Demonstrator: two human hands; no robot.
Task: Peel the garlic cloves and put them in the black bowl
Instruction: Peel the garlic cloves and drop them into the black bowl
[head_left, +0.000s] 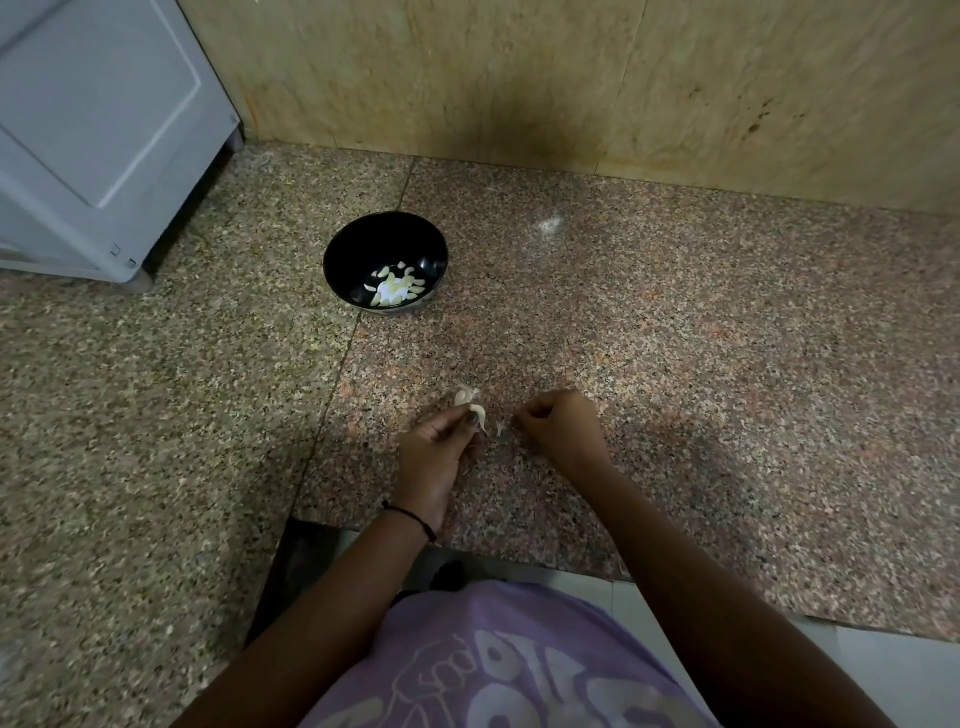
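Note:
A black bowl (385, 260) stands on the granite counter, with several peeled garlic cloves (395, 289) lying in its bottom. Nearer to me, my left hand (441, 452) pinches a pale garlic clove (479, 414) between thumb and fingers. Another pale clove or piece of skin (464, 397) lies on the counter just beyond that hand. My right hand (563, 428) is curled a little to the right and pinches a thin strip of garlic skin (501, 428) at its fingertips. The two hands are a short gap apart.
A grey-white appliance (98, 130) stands at the back left on the speckled granite counter (675, 338). A beige stone wall (571, 78) runs behind. The counter's front edge (467, 548) is just below my wrists.

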